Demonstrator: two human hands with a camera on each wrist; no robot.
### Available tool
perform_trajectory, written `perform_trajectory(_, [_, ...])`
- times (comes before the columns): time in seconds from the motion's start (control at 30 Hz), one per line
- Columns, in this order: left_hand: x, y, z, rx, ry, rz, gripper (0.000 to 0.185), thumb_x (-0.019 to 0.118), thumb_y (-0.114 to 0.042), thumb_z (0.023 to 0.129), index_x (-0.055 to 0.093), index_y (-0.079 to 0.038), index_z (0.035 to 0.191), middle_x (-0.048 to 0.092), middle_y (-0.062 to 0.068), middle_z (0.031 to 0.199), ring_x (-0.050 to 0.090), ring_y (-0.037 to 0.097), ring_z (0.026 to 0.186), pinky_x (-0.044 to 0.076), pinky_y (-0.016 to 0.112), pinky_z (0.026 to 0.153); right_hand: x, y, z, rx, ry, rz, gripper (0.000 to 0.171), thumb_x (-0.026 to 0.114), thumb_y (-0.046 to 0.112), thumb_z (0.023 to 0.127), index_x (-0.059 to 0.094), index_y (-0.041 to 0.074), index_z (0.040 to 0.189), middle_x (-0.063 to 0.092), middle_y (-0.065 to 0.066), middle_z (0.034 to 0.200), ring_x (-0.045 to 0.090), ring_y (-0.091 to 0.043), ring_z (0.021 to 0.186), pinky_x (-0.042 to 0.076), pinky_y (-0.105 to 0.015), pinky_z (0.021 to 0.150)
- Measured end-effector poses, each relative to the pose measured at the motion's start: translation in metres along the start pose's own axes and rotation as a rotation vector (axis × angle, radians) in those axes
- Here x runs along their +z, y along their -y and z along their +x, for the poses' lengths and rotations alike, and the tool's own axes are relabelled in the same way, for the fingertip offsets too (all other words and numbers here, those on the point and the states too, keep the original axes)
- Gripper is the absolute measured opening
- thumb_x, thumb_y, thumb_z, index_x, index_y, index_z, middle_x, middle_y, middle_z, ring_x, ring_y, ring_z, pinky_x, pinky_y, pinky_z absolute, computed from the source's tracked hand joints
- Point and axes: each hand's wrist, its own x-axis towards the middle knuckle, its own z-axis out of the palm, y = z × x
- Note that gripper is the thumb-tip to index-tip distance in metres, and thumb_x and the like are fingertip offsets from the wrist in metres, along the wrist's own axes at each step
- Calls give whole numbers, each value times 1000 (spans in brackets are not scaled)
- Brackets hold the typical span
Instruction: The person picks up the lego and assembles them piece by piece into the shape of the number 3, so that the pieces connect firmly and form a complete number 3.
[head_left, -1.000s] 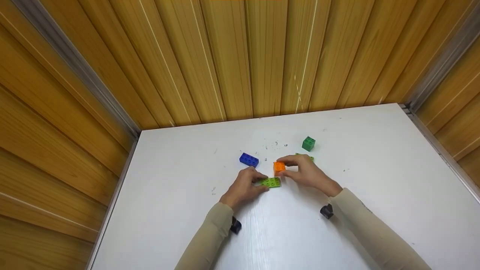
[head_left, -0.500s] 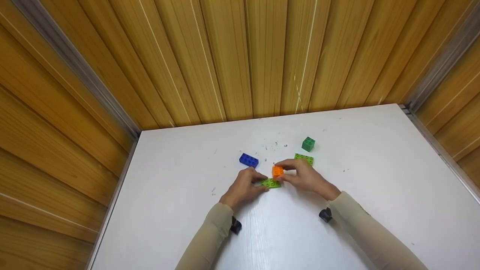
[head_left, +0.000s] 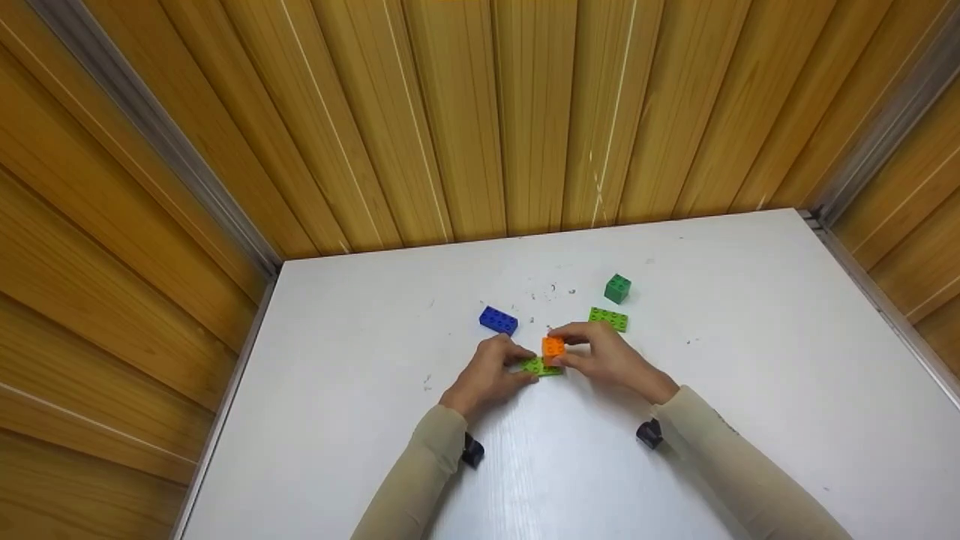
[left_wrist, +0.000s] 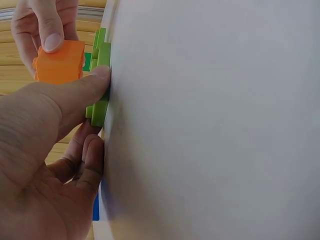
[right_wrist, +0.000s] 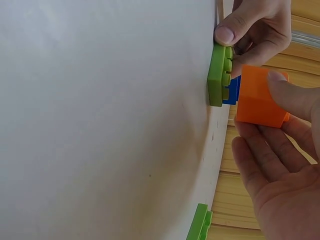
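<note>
With thumb and fingers my left hand (head_left: pixel 491 375) pinches the left end of a flat lime-green building brick (head_left: pixel 534 367) lying on the table. Its studs face up. My right hand (head_left: pixel 609 360) pinches an orange building brick (head_left: pixel 553 348) between thumb and fingers, over the right end of the lime-green one. In the right wrist view a small gap shows between the orange brick (right_wrist: pixel 255 97) and the studs of the lime-green brick (right_wrist: pixel 217 75). The left wrist view also shows the orange brick (left_wrist: pixel 61 62) held just above the studs.
A blue brick (head_left: pixel 498 320) lies beyond my left hand. Behind my right hand are a second flat lime-green brick (head_left: pixel 608 319) and a dark green brick (head_left: pixel 617 288). The white table (head_left: pixel 360 337) ends at a wood-patterned wall (head_left: pixel 465 120).
My right hand has moved slightly left and toward me, bringing the orange brick from behind the lime-green brick to over its right end. The left hand has stayed in place.
</note>
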Motion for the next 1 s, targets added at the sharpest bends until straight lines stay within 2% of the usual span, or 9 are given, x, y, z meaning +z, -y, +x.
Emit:
perform_trajectory(0.43, [0, 2, 0, 4, 1, 0, 33, 85, -25, 94, 81, -13, 125, 64, -5, 101, 55, 9, 94, 53, 26, 86, 4, -1, 0, 4, 15, 8, 35, 80, 16, 98, 75, 9, 132, 74, -13, 134, 71, -38, 124, 57, -55, 107])
perform_trajectory(0.67, [0, 1, 1, -26, 9, -34, 32, 85, -25, 94, 81, -16, 125, 61, -6, 100, 55, 10, 94, 53, 27, 88, 5, -3, 0, 20, 10, 0, 36, 81, 16, 97, 75, 11, 132, 75, -10, 133, 71, -35, 123, 57, -53, 108])
perform_trajectory(1.0, [1, 4, 1, -8, 3, -22, 32, 86, -24, 93, 82, -15, 124, 62, -6, 99, 54, 9, 93, 53, 26, 88, 7, -3, -1, 15, 21, 18, 34, 80, 13, 98, 75, 9, 132, 75, -11, 131, 71, -36, 123, 57, -55, 108])
